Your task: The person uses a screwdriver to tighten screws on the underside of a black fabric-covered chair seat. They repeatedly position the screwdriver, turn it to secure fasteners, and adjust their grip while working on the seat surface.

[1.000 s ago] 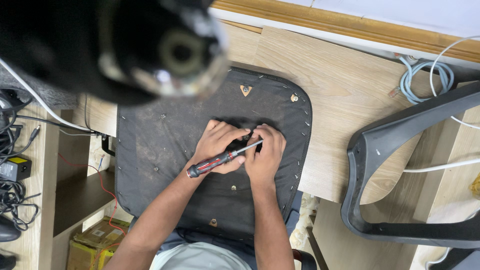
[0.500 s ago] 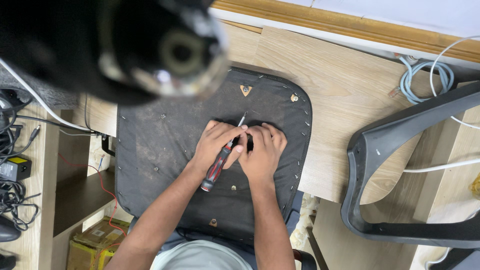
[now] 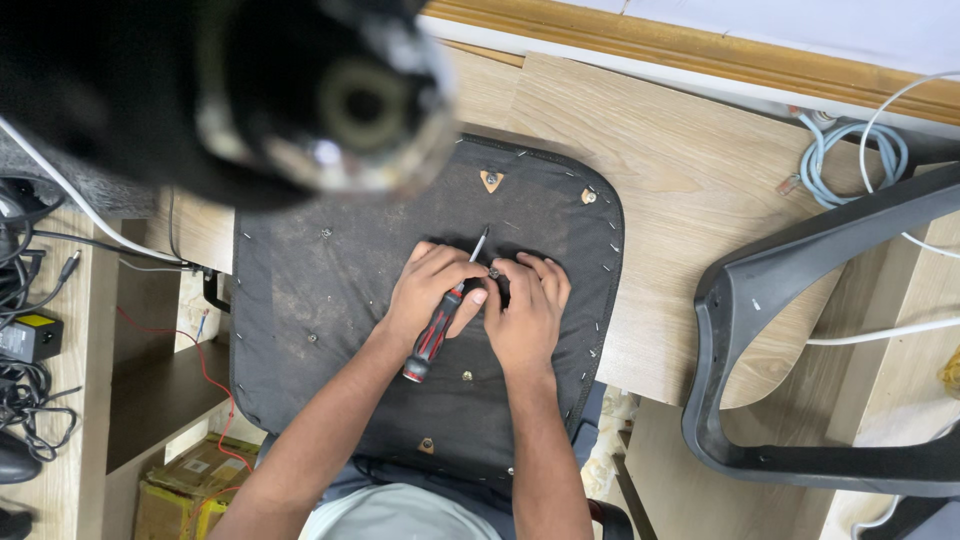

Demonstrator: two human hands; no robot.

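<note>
Screwdriver (image 3: 440,325) with the red-and-black handle is sitting in your left hand (image 3: 432,290), whose fingers are wrapping closed around the grip while the thin shaft is pointing toward the far edge of the black seat panel (image 3: 300,300). That panel is lying face-down on the wooden table (image 3: 690,200), and you are working at its middle. Your right hand (image 3: 525,305) is resting just beside the left, its fingers curling narrow and pinching at a small screw (image 3: 493,271) on the fabric; whether it is actually gripped I cannot tell. You seem to be seating that screw, so the next move is calling for bringing the tip down onto it squarely. A grey plastic chair shell (image 3: 790,330) is lying to the right, a coiled pale-blue cable (image 3: 840,160) is sitting at the far right, and a blurred dark object (image 3: 250,90) is blocking the far-left view.
</note>
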